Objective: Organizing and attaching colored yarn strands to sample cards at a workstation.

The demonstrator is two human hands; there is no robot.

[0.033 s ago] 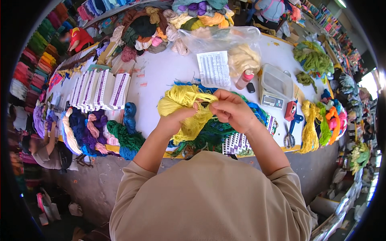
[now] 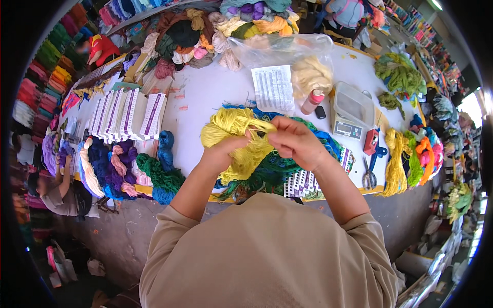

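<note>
A skein of yellow yarn [image 2: 226, 131] is bunched between my two hands over the near middle of the table. My left hand [image 2: 226, 153] is closed round its lower left side, the thumb pressed on the strands. With fingers pinched, my right hand [image 2: 295, 141] grips the yarn's right end, where several strands run across to it. A small dark gap shows among the strands between the hands. Beneath lie tangled green and blue yarns [image 2: 277, 172]. Just right of these, printed white cards with dark dots [image 2: 303, 183] lie at the table edge.
On the right are a digital scale with a clear tub [image 2: 347, 128], scissors [image 2: 370, 177], a red-capped bottle [image 2: 313, 101] and hanging yarn skeins [image 2: 397, 159]. Stacked cards [image 2: 126, 115] stand left. A paper sheet [image 2: 272, 88] lies by a plastic bag [image 2: 282, 49]. Other people are nearby.
My right hand's fingers have shifted slightly on the yellow strands, and the gap between the strands looks a little different. My left hand stays almost where it was.
</note>
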